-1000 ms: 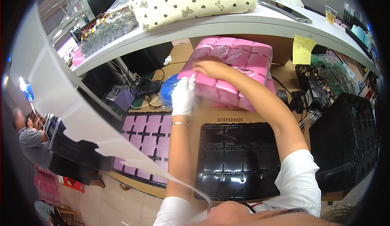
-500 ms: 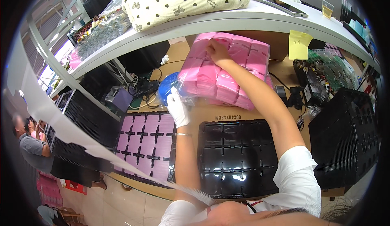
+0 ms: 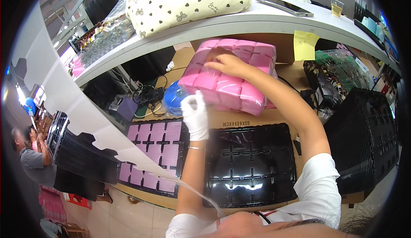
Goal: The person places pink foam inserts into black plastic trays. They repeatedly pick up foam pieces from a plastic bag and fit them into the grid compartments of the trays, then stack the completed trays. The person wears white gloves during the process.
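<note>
A stack of pink foam blocks (image 3: pixel 216 84) in a clear plastic bag lies tilted at the back of the bench. My bare right hand (image 3: pixel 227 62) rests over the top of it, fingers curled into the plastic. At the bag's near left corner is my left hand (image 3: pixel 195 116) in a white glove, thumb and fingers curled together and a little blurred. What they pinch, if anything, I cannot make out. Behind that glove sits a round blue object (image 3: pixel 173 96), partly covered by clear plastic. Nearer me lies a black compartment tray (image 3: pixel 250 165).
Left of it, another black tray (image 3: pixel 150 152) holds pink sheets. Tall stacks of black trays (image 3: pixel 364 139) stand at the right. A white shelf (image 3: pixel 274 17) overhangs the back, carrying a patterned bag (image 3: pixel 188 9) and a cup (image 3: pixel 337 7). Cables (image 3: pixel 150 96) lie back left; circuit boards (image 3: pixel 340 71) back right.
My left hand has shifted slightly right and curled its fingers. The right hand has come lower and nearer on the foam pack. The whole view has turned a little.
</note>
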Tool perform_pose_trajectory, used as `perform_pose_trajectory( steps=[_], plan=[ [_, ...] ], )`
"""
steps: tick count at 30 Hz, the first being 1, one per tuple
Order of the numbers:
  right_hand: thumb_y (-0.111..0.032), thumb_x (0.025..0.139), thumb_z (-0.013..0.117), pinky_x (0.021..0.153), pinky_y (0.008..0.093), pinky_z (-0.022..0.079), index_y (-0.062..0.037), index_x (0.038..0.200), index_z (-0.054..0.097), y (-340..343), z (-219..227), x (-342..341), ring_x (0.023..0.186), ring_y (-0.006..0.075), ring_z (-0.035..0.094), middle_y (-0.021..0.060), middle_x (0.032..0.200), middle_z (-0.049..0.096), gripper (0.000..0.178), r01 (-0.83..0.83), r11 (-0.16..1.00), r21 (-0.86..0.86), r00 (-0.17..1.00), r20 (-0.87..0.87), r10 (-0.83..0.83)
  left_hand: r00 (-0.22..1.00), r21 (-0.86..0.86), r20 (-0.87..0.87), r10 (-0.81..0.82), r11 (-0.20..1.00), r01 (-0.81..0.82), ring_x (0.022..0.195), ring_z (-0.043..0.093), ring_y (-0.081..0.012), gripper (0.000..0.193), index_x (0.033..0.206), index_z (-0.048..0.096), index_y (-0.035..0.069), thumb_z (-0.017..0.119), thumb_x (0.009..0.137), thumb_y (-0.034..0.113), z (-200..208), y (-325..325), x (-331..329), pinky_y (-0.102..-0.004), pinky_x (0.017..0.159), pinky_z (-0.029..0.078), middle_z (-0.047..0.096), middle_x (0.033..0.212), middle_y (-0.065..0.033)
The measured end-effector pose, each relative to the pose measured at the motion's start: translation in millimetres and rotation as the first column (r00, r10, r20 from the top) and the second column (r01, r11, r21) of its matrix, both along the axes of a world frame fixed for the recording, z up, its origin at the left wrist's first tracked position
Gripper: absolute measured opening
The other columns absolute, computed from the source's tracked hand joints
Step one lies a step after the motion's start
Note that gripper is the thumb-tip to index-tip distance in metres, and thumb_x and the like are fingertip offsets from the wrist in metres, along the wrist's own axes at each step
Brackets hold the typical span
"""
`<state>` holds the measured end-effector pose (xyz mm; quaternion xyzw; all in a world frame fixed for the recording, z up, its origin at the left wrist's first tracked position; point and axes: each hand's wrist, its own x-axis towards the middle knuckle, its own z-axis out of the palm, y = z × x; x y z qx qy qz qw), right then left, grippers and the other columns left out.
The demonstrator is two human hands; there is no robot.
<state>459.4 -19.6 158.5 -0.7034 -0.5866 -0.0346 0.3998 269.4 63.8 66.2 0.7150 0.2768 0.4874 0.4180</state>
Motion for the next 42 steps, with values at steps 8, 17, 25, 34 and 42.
perform_pose_trajectory(
  steps=[8,17,25,34,42],
  plan=[
    [-0.019,0.091,0.064,0.085,0.0364,0.049,-0.0046,0.096,0.063,-18,-11,-15,0.095,0.0265,0.062,0.0101,0.102,0.062,0.015,-0.314,0.948,0.051,0.936,0.184,0.300,0.872,-0.270,-0.071,-0.484,0.851,0.450,0.071,0.055,-0.0080,0.035,0.101,0.065,0.002,0.063,0.097,0.037,2,-17,15,-0.0239,0.067,0.045,0.065,0.085,-0.0032],
    [-0.037,0.090,0.065,0.071,0.0410,0.046,-0.0038,0.074,0.067,-2,-11,-17,0.077,0.0283,0.058,0.0094,0.070,0.062,0.037,-0.331,0.912,-0.241,0.889,0.244,0.387,0.806,-0.308,0.121,-0.580,0.750,0.586,0.082,0.061,-0.0084,0.018,0.100,0.067,0.002,0.067,0.095,0.020,-11,-18,14,-0.0243,0.079,0.049,0.067,0.091,-0.0013],
    [-0.043,0.090,0.063,0.075,0.0396,0.048,-0.0035,0.070,0.067,6,-11,-12,0.082,0.0276,0.055,0.0086,0.074,0.061,0.045,-0.272,0.959,-0.075,0.829,0.488,0.273,0.806,-0.286,0.180,-0.564,0.754,0.591,0.083,0.061,-0.0092,0.018,0.101,0.066,0.001,0.068,0.094,0.018,-8,-16,17,-0.0247,0.080,0.049,0.067,0.093,-0.0025],
    [-0.043,0.090,0.062,0.074,0.0407,0.049,-0.0024,0.067,0.067,4,-1,-15,0.085,0.0285,0.055,0.0088,0.076,0.059,0.047,-0.229,0.968,-0.101,0.816,0.522,0.248,0.880,-0.295,-0.164,-0.445,0.874,0.386,0.074,0.060,-0.0078,0.030,0.099,0.067,0.002,0.070,0.093,0.031,23,-32,8,-0.0242,0.068,0.048,0.067,0.087,-0.0016],
    [-0.044,0.090,0.063,0.072,0.0418,0.049,-0.0021,0.053,0.060,1,-2,-20,0.078,0.0294,0.055,0.0105,0.059,0.059,0.056,-0.164,0.954,-0.250,0.733,0.617,0.287,0.847,-0.330,0.111,-0.519,0.785,0.524,0.075,0.061,-0.0082,0.017,0.092,0.067,0.003,0.071,0.092,0.019,-4,-24,18,-0.0232,0.070,0.048,0.067,0.086,-0.0020]
  ],
)
